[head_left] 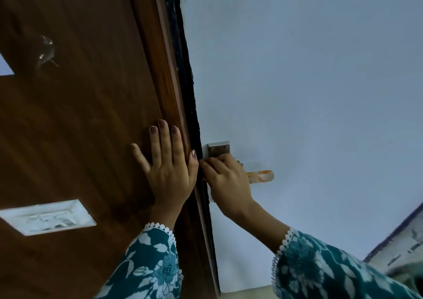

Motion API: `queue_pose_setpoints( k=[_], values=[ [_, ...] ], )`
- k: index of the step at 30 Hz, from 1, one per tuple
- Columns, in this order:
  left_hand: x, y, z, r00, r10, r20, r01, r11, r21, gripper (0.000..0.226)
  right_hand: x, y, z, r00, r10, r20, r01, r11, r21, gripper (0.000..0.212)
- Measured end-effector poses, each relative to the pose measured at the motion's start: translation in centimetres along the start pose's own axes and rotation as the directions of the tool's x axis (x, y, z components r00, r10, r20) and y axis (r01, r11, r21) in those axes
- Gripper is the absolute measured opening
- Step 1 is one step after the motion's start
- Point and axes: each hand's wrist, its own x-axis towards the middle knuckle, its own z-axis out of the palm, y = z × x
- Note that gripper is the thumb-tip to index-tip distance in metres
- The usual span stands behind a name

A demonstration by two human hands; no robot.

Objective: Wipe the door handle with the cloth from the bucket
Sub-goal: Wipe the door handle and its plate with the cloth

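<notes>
The door handle (pixel 261 176) is an orange-marbled lever that sticks out to the right on the pale blue door (pixel 309 92), below a square metal plate (pixel 218 149). My right hand (pixel 226 184) is curled over the lever's base. A pale strip that looks like the cloth (pixel 211 195) shows under its palm; the rest of the cloth is hidden. My left hand (pixel 167 168) lies flat on the brown wooden panel (pixel 80 127), fingers apart, holding nothing. No bucket is in view.
A black seam (pixel 185 76) runs between the brown panel and the pale door. The brown panel carries a metal hook (pixel 47 51) and a white rectangular plate (pixel 48 216). A dark-edged surface (pixel 398 248) shows at lower right.
</notes>
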Motion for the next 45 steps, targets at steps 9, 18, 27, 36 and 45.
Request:
queue_pose_setpoints(
  k=[9, 18, 27, 36, 45],
  values=[
    [-0.1, 0.2, 0.5, 0.999, -0.012, -0.041, 0.012, 1.0, 0.0, 0.065, -1.4, 6.4, -3.7, 0.989, 0.15, -0.011, -0.151, 0.985, -0.088, 0.025],
    [-0.1, 0.1, 0.1, 1.0, -0.003, -0.02, 0.003, 1.0, -0.007, 0.065, -0.9, 1.8, -0.8, 0.994, 0.053, 0.097, -0.046, 0.996, -0.072, 0.012],
    [-0.1, 0.3, 0.6, 0.999, -0.026, -0.035, 0.026, 1.0, 0.008, 0.064, -2.2, 4.0, -1.9, 0.991, 0.13, -0.041, -0.132, 0.99, -0.04, 0.021],
    [-0.1, 0.2, 0.6, 0.999, -0.018, -0.034, 0.018, 1.0, 0.012, 0.064, -1.7, 5.2, -1.9, 0.981, 0.194, 0.009, -0.193, 0.98, -0.054, 0.025],
    [-0.1, 0.3, 0.4, 1.0, -0.012, -0.027, 0.012, 1.0, 0.019, 0.063, -1.2, 0.2, -0.7, 0.996, 0.042, 0.074, -0.042, 0.999, -0.003, 0.013]
  ],
)
